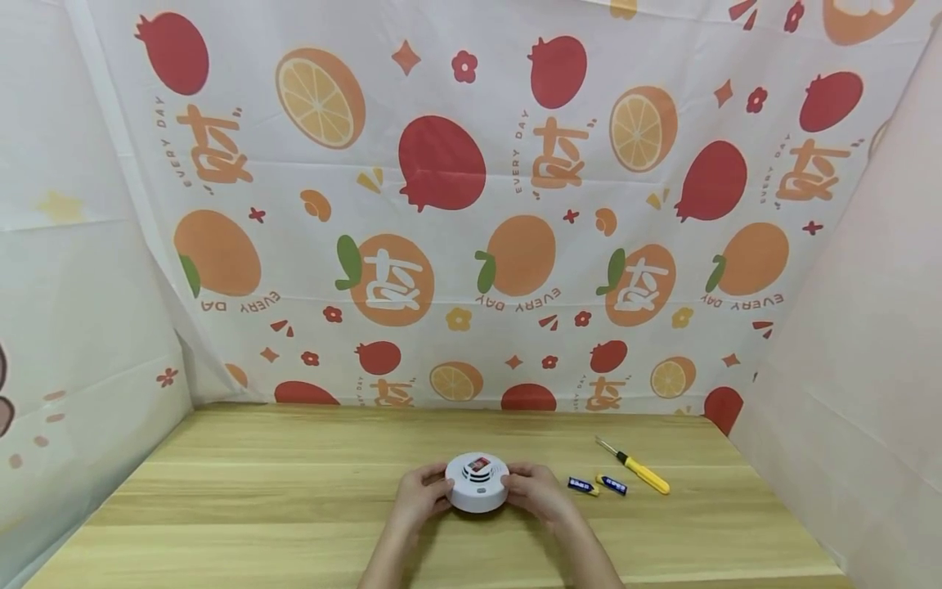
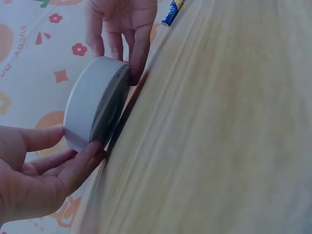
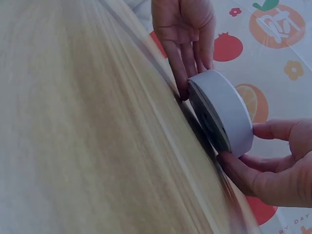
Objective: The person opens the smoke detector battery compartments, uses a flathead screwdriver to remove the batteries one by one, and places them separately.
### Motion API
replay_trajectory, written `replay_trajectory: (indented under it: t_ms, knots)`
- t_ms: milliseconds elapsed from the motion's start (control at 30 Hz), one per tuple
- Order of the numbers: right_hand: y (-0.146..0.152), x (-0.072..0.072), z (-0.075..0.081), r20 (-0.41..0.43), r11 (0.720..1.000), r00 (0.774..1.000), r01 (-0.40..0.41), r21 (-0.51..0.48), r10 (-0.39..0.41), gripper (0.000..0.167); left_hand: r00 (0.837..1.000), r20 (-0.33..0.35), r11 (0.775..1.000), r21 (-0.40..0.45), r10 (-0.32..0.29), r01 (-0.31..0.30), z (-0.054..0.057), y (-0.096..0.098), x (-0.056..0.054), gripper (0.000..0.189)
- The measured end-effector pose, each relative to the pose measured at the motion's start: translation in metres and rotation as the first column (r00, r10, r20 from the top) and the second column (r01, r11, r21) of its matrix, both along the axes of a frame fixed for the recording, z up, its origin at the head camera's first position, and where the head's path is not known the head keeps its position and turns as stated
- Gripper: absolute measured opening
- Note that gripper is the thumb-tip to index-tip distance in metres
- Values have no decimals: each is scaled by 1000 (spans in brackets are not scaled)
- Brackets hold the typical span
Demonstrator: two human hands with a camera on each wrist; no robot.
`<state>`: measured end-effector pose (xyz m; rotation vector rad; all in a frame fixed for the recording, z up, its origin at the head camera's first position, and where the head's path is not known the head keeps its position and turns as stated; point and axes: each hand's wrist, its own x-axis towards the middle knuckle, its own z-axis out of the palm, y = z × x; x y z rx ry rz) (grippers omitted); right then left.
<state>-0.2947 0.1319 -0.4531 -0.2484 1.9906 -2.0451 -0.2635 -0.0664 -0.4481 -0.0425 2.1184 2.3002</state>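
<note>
A round white smoke detector [image 1: 477, 483] with a red label and dark vent slots on top is held between both hands over the wooden table. My left hand [image 1: 421, 496] grips its left edge, thumb on the side wall and fingers beneath. On the opposite edge my right hand [image 1: 540, 492] grips it the same way. Both wrist views show the white rim of the detector [image 2: 92, 102] and part of its dark underside, tilted slightly and just off the tabletop. The detector [image 3: 222, 112] has its underside mostly turned away.
Two blue-and-yellow batteries [image 1: 583, 486] lie right of the right hand. Beyond them is a screwdriver [image 1: 646, 474] with a yellow handle. The wooden table [image 1: 294, 491] is bordered at the back by a fruit-printed cloth [image 1: 449, 343] and by pale cloth at the sides.
</note>
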Motion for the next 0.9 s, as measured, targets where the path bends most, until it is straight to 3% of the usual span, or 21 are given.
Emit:
replay_trajectory:
  t_ms: [267, 900]
  knots:
    - [-4, 1, -3, -58, 997, 998, -5, 80, 10, 38, 999, -36, 994, -113, 2, -6, -3, -1, -1, 38]
    - [-11, 0, 1, -117, 989, 992, 53, 138, -37, 40, 994, -70, 966, -240, 80, -95, -2, 6, -4, 35]
